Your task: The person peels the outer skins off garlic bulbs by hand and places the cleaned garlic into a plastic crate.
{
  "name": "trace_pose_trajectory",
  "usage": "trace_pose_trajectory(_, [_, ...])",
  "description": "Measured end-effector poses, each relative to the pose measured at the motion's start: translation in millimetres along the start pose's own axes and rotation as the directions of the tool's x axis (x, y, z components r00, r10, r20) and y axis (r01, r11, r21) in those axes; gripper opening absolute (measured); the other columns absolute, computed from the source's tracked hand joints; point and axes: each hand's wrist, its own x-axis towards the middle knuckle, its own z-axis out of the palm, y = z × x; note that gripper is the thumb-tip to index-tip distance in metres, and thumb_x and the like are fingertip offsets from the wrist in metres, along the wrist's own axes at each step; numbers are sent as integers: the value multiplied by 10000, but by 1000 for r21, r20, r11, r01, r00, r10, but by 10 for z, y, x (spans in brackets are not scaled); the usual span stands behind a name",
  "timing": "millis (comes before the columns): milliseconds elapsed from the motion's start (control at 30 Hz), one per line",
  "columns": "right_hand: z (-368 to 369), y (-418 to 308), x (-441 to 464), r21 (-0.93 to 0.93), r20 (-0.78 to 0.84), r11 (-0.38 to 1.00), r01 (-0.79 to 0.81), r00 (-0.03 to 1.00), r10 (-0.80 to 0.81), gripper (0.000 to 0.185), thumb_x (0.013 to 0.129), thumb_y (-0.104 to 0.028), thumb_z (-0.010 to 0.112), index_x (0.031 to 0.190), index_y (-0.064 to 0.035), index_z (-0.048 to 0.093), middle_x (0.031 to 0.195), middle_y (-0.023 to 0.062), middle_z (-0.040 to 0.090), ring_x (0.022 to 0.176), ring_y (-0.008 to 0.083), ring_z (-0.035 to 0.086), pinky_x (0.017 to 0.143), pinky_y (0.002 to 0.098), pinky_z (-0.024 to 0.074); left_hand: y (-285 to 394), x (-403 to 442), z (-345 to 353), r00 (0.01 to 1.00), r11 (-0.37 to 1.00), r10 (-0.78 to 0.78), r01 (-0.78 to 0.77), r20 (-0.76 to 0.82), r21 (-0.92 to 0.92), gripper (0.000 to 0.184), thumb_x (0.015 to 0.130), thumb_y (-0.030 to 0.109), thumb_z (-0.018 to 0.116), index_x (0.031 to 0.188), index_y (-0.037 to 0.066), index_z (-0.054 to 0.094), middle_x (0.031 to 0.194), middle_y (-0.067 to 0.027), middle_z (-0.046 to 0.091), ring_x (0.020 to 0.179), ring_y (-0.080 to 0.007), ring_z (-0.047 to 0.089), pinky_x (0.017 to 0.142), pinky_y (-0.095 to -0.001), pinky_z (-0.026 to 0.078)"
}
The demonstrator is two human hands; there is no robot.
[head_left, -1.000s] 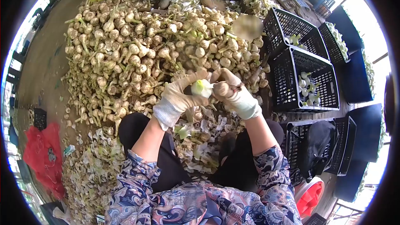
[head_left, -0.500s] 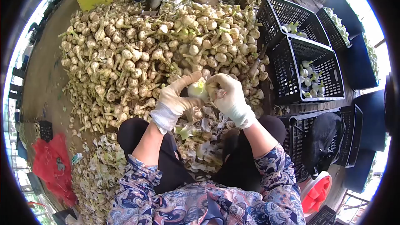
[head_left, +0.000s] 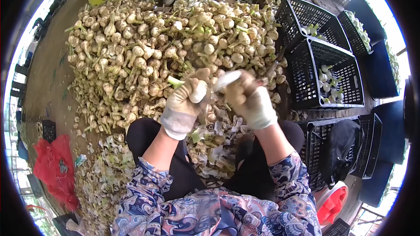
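A few clean bulbs [head_left: 324, 77] in the black crate [head_left: 301, 83], a big garlic pile [head_left: 131, 61] left to do.
The left hand [head_left: 181, 102] has its fingers curled around a smooth white bulb [head_left: 200, 91], in the middle; the right hand's [head_left: 253, 100] fingers seem to pinch a thin, pale, blurry skin [head_left: 227, 79]. The far pile is round, lumpy and dusty; dry, papery peels [head_left: 103, 181] lie near left.
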Motion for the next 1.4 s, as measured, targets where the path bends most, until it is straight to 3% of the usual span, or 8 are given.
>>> trace_pose_trajectory(67, [-208,-171,53,212,178,977,-30,984,-8,241,950,-182,513,1047,38,524,824,56,531,649,79,511,518,172,416,60,54,-121,994,999,39,-43,106,30,413,925,368,541,1139,19,598,889,-95,647,595,-163,573,472,-229,427])
trace_pose_trajectory(100, [-309,-200,30,-435,340,897,82,937,79,215,926,-181,535,1011,13,575,867,97,590,749,147,578,657,248,476,65,94,-142,991,988,118,-123,60,91,578,897,535,498,1098,9,629,805,-85,654,537,-172,558,447,-236,412])
trace_pose_trajectory(233, [-63,356,-214,-790,-200,-576,209,801,564,332,774,-195,659,1088,-87,659,996,150,673,925,309,649,853,377,511,140,61,-99,984,947,181,-174,0,271,788,809,730,437,1057,16,661,814,-26,656,606,-110,583,493,-212,449])
trace_pose_trajectory(367, [31,212,-12,-897,-93,426,-116,993,73,383,880,-394,625,933,-23,548,749,93,621,624,143,617,561,269,494,64,16,-71,935,736,342,-326,89,593,751,876,662,428,1197,1,582,730,24,556,631,-39,521,584,-178,446])
trace_pose_trajectory(733, [179,225,62,-616,-165,768,-176,982,93,333,903,-303,624,1013,9,578,800,59,615,668,130,596,609,260,512,16,-32,-16,931,555,320,-335,176,761,868,845,712,422,1238,-52,541,631,18,551,588,-38,470,554,-199,387])
trace_pose_trajectory(867, [247,343,44,-904,-88,426,-17,985,-147,293,853,-233,681,930,36,590,758,82,628,586,105,575,528,241,459,17,29,-63,878,290,384,-409,286,865,898,829,739,395,1193,-62,577,851,-86,577,753,-137,565,679,-268,473])
trace_pose_trajectory(1233, [150,243,-31,-628,-191,756,-183,978,78,265,922,-254,599,983,3,609,769,75,653,618,106,612,581,231,490,-11,-35,39,941,546,306,-296,143,784,891,851,714,404,1205,-91,550,807,-75,639,663,-95,565,596,-231,456])
trace_pose_trajectory(1400, [149,427,-99,-977,199,-12,213,890,-410,225,854,-162,662,959,37,660,727,90,652,607,118,622,564,257,487,10,-23,135,853,186,423,-412,306,892,920,831,744,372,1147,-93,587,984,-182,669,938,-211,646,769,-300,518])
